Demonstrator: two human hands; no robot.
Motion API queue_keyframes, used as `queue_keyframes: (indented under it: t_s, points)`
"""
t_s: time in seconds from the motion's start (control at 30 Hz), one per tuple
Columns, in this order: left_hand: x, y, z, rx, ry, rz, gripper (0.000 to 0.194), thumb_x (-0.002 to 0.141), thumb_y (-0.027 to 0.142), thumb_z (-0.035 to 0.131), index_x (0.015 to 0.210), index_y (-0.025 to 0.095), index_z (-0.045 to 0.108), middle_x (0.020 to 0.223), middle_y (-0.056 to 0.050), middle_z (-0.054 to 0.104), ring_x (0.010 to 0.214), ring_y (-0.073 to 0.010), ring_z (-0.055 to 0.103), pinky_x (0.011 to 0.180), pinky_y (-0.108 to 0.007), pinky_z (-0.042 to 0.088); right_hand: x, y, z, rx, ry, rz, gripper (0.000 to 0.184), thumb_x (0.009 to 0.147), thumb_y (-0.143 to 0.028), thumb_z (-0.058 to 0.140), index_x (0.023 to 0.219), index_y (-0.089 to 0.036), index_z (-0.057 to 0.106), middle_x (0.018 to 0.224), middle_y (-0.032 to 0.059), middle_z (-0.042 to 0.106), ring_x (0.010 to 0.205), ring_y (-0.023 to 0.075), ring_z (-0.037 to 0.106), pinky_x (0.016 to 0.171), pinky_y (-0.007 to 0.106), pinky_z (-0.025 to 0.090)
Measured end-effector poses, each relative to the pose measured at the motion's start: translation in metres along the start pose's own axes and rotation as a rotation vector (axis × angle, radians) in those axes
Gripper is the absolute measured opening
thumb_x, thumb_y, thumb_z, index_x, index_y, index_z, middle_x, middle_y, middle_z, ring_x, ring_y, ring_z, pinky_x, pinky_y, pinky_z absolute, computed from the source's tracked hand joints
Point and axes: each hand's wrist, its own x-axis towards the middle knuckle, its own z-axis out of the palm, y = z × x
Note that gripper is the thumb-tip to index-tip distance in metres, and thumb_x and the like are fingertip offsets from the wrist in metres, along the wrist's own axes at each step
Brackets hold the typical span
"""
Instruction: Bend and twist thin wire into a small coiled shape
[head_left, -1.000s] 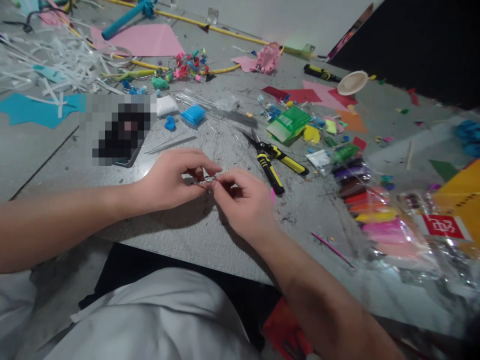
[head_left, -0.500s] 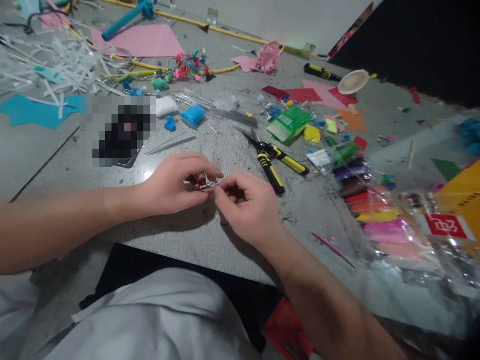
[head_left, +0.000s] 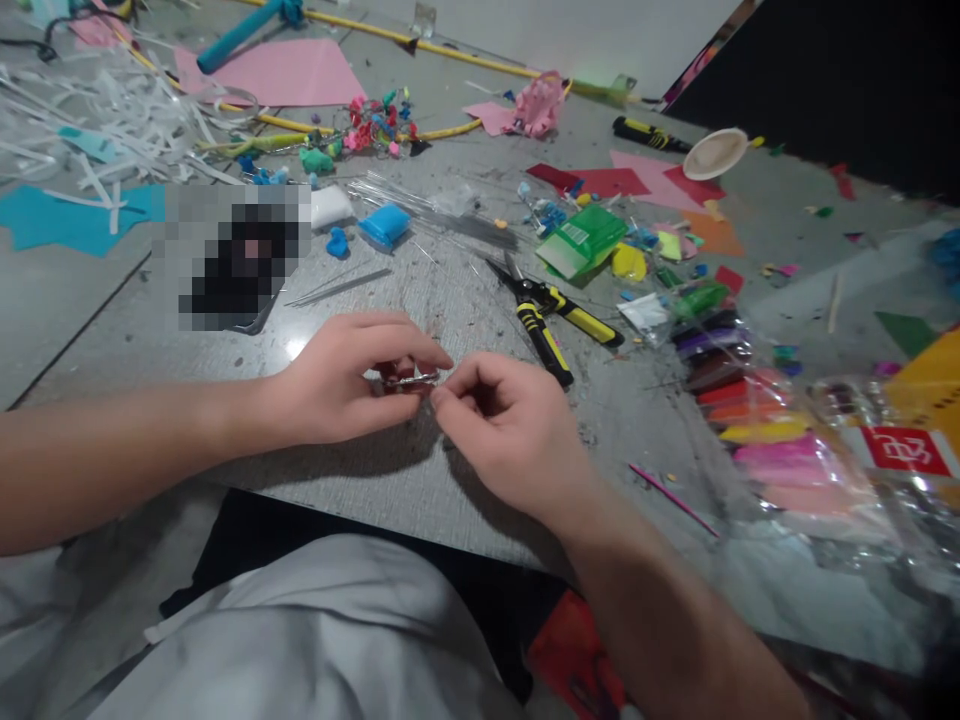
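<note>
Between the curled fingers and thumb of my left hand (head_left: 352, 380) is a small silvery piece of twisted wire (head_left: 411, 381). My right hand (head_left: 510, 425) is closed in a pinch at the right end of the wire; what lies between its fingertips is mostly hidden. Both hands are just above the grey table (head_left: 360, 465) near its front edge. Beyond my right hand lie cutting pliers (head_left: 551, 315) with black and yellow handles, their jaws apart. Several thin straight wires (head_left: 341, 285) lie behind my left hand.
A phone (head_left: 244, 260), partly blurred out, lies at left. Blue clay (head_left: 385, 228) and a green packet (head_left: 581, 242) are farther back. Bagged coloured clay (head_left: 780, 440) fills the right side. White paper strips (head_left: 97, 120) pile at back left. A pink stick (head_left: 675, 500) lies front right.
My right hand has shifted slightly right and down, and its fingertips sit a little farther from my left fingers. The wire piece has turned slightly. The camera view has shifted a little.
</note>
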Motion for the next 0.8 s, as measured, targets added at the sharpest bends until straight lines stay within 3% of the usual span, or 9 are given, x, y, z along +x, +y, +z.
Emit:
queue_keyframes:
  t_s: [0.13,0.43,0.57,0.7,0.8]
  points:
    - [-0.003,-0.002,0.001,0.026,0.016,0.066,0.018,0.091,0.021,0.079,0.107,0.027,0.087,0.092,-0.005,0.083,0.079,-0.0196,0.072,0.076,-0.031,0.059,0.002,-0.003,-0.002,0.148,-0.087,0.115,0.022,0.079,-0.038,0.079,0.065,-0.029,0.066,0.06,-0.0028,0.061,0.056,0.0163,0.052,0.048,0.028,0.042]
    - [-0.003,-0.014,0.004,0.07,0.1,0.308,0.022,0.096,0.012,0.074,0.112,0.025,0.084,0.096,-0.004,0.085,0.081,-0.0179,0.077,0.075,-0.028,0.06,0.001,-0.007,-0.002,0.532,-0.199,0.42,0.033,0.072,-0.038,0.095,0.063,-0.026,0.066,0.047,-0.0088,0.046,0.044,0.0096,0.033,0.044,0.024,0.021]
    - [0.001,-0.016,0.003,0.062,0.144,0.328,0.017,0.101,0.015,0.078,0.113,0.024,0.086,0.095,-0.006,0.087,0.079,-0.0188,0.078,0.073,-0.031,0.062,0.004,0.0,0.002,0.527,-0.144,0.362,0.037,0.074,-0.04,0.099,0.065,-0.026,0.066,0.051,-0.0088,0.049,0.046,0.0103,0.037,0.046,0.025,0.026]
    - [0.002,-0.018,0.001,0.046,0.117,0.245,0.015,0.108,0.026,0.079,0.118,0.027,0.091,0.097,-0.009,0.089,0.08,-0.0228,0.081,0.073,-0.036,0.065,0.007,0.009,0.003,0.363,-0.071,0.23,0.031,0.079,-0.043,0.097,0.071,-0.027,0.072,0.056,-0.0077,0.055,0.051,0.0122,0.042,0.049,0.027,0.03]
    - [0.002,-0.02,0.002,0.038,0.142,0.25,0.016,0.107,0.025,0.082,0.12,0.025,0.091,0.095,-0.008,0.089,0.081,-0.0205,0.081,0.071,-0.031,0.063,0.009,0.012,0.002,0.302,-0.057,0.178,0.028,0.082,-0.043,0.094,0.073,-0.026,0.072,0.055,-0.0076,0.055,0.051,0.0129,0.043,0.049,0.028,0.029]
